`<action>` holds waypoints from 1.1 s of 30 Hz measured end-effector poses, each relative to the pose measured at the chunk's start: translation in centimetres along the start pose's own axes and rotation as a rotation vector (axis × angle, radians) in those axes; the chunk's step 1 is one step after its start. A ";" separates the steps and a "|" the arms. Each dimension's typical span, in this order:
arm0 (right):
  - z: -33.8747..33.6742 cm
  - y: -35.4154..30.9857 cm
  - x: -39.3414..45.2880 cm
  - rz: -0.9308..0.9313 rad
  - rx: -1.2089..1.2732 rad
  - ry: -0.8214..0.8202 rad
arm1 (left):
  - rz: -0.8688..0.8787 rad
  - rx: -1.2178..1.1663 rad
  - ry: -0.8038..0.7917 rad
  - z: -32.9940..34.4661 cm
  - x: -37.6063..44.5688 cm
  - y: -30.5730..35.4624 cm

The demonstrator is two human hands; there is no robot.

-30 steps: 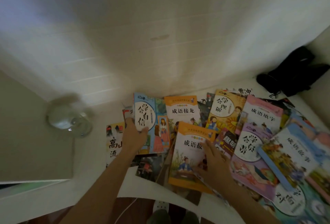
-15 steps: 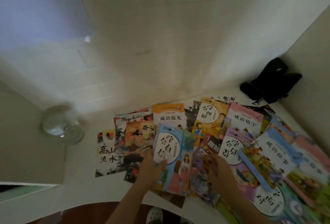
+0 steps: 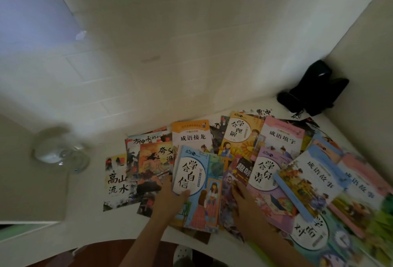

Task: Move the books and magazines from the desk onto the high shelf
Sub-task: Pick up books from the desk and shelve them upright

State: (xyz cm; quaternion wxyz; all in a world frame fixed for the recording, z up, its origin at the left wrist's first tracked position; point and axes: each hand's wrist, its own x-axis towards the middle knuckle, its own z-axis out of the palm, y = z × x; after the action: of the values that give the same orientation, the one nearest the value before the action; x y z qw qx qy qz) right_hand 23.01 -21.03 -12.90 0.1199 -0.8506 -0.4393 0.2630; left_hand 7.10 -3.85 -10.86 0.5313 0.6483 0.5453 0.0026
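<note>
- left hand [image 3: 170,200] grips left edge of blue 学会自信 book [image 3: 197,190], thumb on cover
- right hand [image 3: 247,209] flat, fingers spread, pressing on dark book [image 3: 230,183] just right of it
- remaining books fanned, overlapping on white desk [image 3: 89,207]
- black bag [image 3: 312,90] in far-right corner

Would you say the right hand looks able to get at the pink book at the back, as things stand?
Probably yes. The right hand lies on the books nearer the desk edge, and the pink book sits on top of the spread beyond it, its upper cover bare. Nothing stands between them.
</note>
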 end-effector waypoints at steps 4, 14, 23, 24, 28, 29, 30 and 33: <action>-0.1 -0.1 0.0 -0.024 -0.014 -0.001 | 0.125 -0.099 -0.171 -1.0 -0.2 -0.1; -2.6 0.2 0.1 0.117 0.533 0.044 | 0.500 -0.021 0.098 -7.5 -1.0 5.4; -11.3 3.3 -2.0 0.473 1.832 0.055 | 0.308 -0.386 -0.334 4.3 -1.9 12.6; -12.0 4.7 -2.6 0.430 1.755 0.116 | 0.316 -0.330 -0.380 6.3 -1.9 12.7; -11.6 10.1 -5.0 0.454 1.146 0.224 | 0.324 -0.208 -0.539 12.9 -2.1 13.7; -11.3 11.4 -5.5 0.486 1.052 0.251 | 0.306 -0.156 -0.572 14.6 -1.7 14.2; -10.8 12.9 -5.8 0.509 0.975 0.280 | 0.301 -0.077 -0.582 16.1 -1.1 15.0; -10.6 15.3 -6.4 0.575 0.952 0.393 | 0.372 0.271 -0.557 21.4 3.0 15.2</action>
State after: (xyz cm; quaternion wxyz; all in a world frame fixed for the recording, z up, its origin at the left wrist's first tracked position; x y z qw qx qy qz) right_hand 36.33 -34.90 -8.53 0.4916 -0.8208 0.0060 0.2908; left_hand 31.47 -13.95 -11.37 0.5593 0.7768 0.2476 -0.1499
